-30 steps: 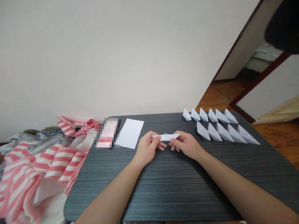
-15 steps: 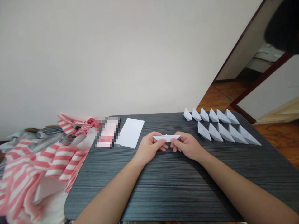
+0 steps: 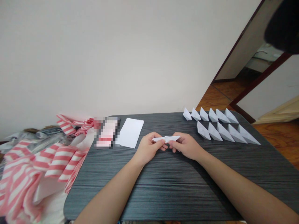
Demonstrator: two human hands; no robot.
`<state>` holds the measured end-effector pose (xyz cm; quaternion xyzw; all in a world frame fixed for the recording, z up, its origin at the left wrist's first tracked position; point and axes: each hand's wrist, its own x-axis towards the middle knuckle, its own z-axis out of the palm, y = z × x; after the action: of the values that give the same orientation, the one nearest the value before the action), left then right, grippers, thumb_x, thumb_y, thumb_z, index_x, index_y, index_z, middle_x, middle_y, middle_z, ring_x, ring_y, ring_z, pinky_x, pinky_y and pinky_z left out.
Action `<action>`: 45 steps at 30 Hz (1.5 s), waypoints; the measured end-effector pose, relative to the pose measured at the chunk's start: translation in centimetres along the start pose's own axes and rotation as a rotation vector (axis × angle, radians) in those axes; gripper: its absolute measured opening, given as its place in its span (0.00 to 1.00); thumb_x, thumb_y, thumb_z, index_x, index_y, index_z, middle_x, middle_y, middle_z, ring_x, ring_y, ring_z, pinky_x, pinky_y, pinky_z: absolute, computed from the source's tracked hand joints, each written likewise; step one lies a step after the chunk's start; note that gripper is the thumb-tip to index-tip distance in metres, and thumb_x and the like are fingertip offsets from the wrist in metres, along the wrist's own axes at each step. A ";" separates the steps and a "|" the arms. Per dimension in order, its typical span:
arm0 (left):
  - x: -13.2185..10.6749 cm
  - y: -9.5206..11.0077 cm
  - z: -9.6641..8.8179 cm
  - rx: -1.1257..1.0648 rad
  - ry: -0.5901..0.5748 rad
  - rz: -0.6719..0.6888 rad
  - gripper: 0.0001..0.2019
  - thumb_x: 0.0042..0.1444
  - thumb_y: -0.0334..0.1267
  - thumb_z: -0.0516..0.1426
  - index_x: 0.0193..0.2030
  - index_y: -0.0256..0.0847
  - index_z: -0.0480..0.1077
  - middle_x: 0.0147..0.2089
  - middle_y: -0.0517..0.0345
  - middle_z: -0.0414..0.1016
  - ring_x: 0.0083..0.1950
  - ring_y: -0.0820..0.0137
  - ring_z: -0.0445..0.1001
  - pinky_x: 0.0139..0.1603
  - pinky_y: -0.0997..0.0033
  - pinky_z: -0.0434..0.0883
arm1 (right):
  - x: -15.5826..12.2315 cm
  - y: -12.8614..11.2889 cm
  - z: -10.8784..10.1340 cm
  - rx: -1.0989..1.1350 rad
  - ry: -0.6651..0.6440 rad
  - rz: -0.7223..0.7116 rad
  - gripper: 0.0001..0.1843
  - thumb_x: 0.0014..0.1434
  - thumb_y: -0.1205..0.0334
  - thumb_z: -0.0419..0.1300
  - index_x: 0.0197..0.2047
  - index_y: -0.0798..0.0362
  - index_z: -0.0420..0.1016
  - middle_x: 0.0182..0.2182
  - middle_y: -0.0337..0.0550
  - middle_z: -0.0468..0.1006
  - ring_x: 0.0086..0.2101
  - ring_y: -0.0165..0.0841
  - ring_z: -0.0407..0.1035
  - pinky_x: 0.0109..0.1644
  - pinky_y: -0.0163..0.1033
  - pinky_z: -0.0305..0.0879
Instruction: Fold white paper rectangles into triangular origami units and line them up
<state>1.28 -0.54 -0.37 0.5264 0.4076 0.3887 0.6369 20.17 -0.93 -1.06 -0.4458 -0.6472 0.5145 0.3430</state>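
A room in a home, by the look of it: plain painted wall [image 3: 116,56] behind a dark woodgrain table [image 3: 163,196], pink-and-white striped cloth [image 3: 44,168] heaped at near left, warm wooden floor [image 3: 217,96] and a dark-framed doorway [image 3: 238,40] at far right.

No words, numbers or logos can be read anywhere. The pink-and-white packet [image 3: 107,133] at the table's far edge is pixelated past reading, while the white paper sheet [image 3: 130,133] beside it and the folded paper boat [image 3: 166,139] at centre show no legible print.
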 end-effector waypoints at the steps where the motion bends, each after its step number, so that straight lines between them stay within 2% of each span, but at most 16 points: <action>1: 0.0 0.0 -0.1 0.008 -0.005 -0.006 0.11 0.52 0.41 0.59 0.35 0.33 0.66 0.29 0.52 0.77 0.30 0.71 0.75 0.34 0.70 0.73 | 0.0 0.0 0.0 -0.004 -0.003 0.003 0.09 0.58 0.58 0.57 0.30 0.55 0.67 0.19 0.37 0.72 0.21 0.27 0.66 0.25 0.31 0.59; 5: 0.1 0.0 -0.4 0.082 -0.057 -0.011 0.12 0.51 0.41 0.59 0.37 0.33 0.71 0.30 0.52 0.77 0.30 0.73 0.74 0.34 0.73 0.72 | -0.1 0.1 -0.1 -0.002 -0.024 0.002 0.08 0.58 0.59 0.57 0.31 0.55 0.67 0.21 0.38 0.73 0.23 0.28 0.67 0.27 0.32 0.61; 10: 0.0 0.0 -0.5 0.167 -0.112 -0.006 0.12 0.53 0.41 0.57 0.35 0.32 0.74 0.30 0.51 0.76 0.29 0.73 0.73 0.32 0.74 0.70 | -0.1 -0.1 0.1 0.014 -0.030 0.008 0.07 0.58 0.60 0.57 0.32 0.55 0.68 0.22 0.37 0.73 0.22 0.27 0.67 0.27 0.32 0.61; 18: 0.0 0.1 -0.5 0.151 -0.095 0.007 0.13 0.53 0.43 0.57 0.35 0.32 0.74 0.31 0.50 0.77 0.30 0.73 0.73 0.34 0.73 0.71 | -0.1 -0.1 0.1 0.024 -0.022 -0.007 0.08 0.59 0.59 0.56 0.32 0.55 0.68 0.21 0.37 0.72 0.22 0.27 0.66 0.27 0.32 0.60; 27: -0.2 0.6 -0.9 0.206 -0.183 -0.041 0.15 0.52 0.45 0.57 0.35 0.33 0.75 0.28 0.52 0.76 0.28 0.72 0.72 0.32 0.73 0.70 | -0.3 -0.4 -0.2 -0.057 -0.069 -0.032 0.09 0.58 0.58 0.57 0.31 0.55 0.67 0.22 0.38 0.71 0.23 0.28 0.67 0.28 0.33 0.62; 33: -0.3 0.6 -0.6 0.317 -0.220 -0.029 0.17 0.57 0.46 0.52 0.36 0.34 0.74 0.25 0.54 0.75 0.25 0.74 0.71 0.29 0.74 0.69 | -0.1 0.1 0.0 0.026 -0.035 -0.040 0.09 0.58 0.57 0.56 0.34 0.55 0.67 0.26 0.39 0.72 0.23 0.27 0.65 0.27 0.33 0.62; 39: -0.3 0.5 -0.3 0.324 -0.249 -0.015 0.15 0.57 0.44 0.52 0.34 0.34 0.72 0.31 0.52 0.76 0.26 0.75 0.71 0.28 0.75 0.69 | -0.1 0.1 0.2 -0.005 -0.073 -0.076 0.10 0.59 0.57 0.55 0.34 0.56 0.68 0.26 0.39 0.72 0.23 0.26 0.65 0.28 0.33 0.62; 45: -0.4 0.6 -0.1 0.304 -0.228 -0.026 0.15 0.57 0.44 0.52 0.34 0.33 0.71 0.32 0.50 0.76 0.25 0.75 0.70 0.26 0.76 0.68 | -0.1 -0.1 0.3 -0.013 -0.077 -0.053 0.10 0.59 0.57 0.55 0.35 0.56 0.69 0.27 0.40 0.73 0.23 0.27 0.66 0.28 0.33 0.63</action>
<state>0.97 -0.81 0.21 0.6519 0.3935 0.2524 0.5971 19.94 -1.15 -0.99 -0.4104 -0.6748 0.5179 0.3287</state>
